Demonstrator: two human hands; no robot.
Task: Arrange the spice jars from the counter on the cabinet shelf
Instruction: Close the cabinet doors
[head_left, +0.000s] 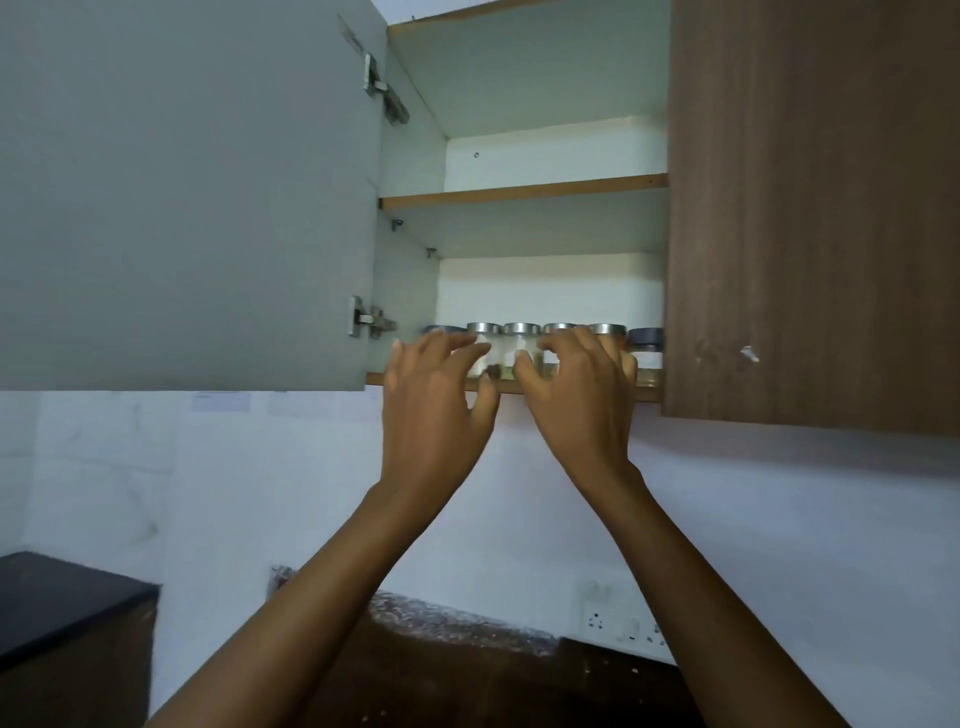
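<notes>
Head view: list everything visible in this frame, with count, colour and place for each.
spice jars: six lids showing, clear glass, five silver lids and one dark, in a row at the front of the lower shelf
lower shelf: one, brown edge, cabinet bottom
upper shelf: one, brown edge, above the jars
open door: one, grey inside, left
closed door: one, brown wood grain, right
hinges: two, metal, on the open door
counter: one, dark brown, bottom
wall socket: one, white, lower right wall
hands: left hand and right hand, raised to the jar row, fingers against the jars
</notes>
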